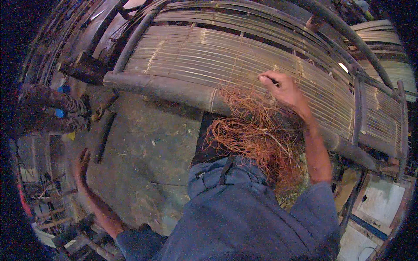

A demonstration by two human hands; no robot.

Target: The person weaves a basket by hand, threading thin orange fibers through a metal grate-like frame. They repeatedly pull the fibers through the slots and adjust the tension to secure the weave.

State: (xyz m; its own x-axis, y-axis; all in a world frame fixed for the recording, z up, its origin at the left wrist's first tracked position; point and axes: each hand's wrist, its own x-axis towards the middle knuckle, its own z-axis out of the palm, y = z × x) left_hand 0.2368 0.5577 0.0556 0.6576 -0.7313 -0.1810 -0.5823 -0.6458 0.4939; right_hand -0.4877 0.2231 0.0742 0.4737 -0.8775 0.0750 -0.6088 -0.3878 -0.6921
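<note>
A large tangle of thin orange-brown strands [244, 137] lies across my lap and against the round bamboo pole [174, 89] in front of me. Above the tangle, my right hand [284, 89] is raised over a panel of thin bamboo strips [209, 54], its fingers curled closed. Something small and dark shows between those fingers, too small to make out. A few fine strands run over the strips near this hand. Out to the left, away from the panel, my left hand [82, 163] is held over the floor with fingers stretched out, holding nothing I can see.
A person's legs [65, 108] stand at the left, near a dark log-like piece [103, 137] on the floor [143, 143]. Upright poles [359, 108] frame the panel at the right. More bundled strips [379, 39] lie at the far right. Scraps litter the floor.
</note>
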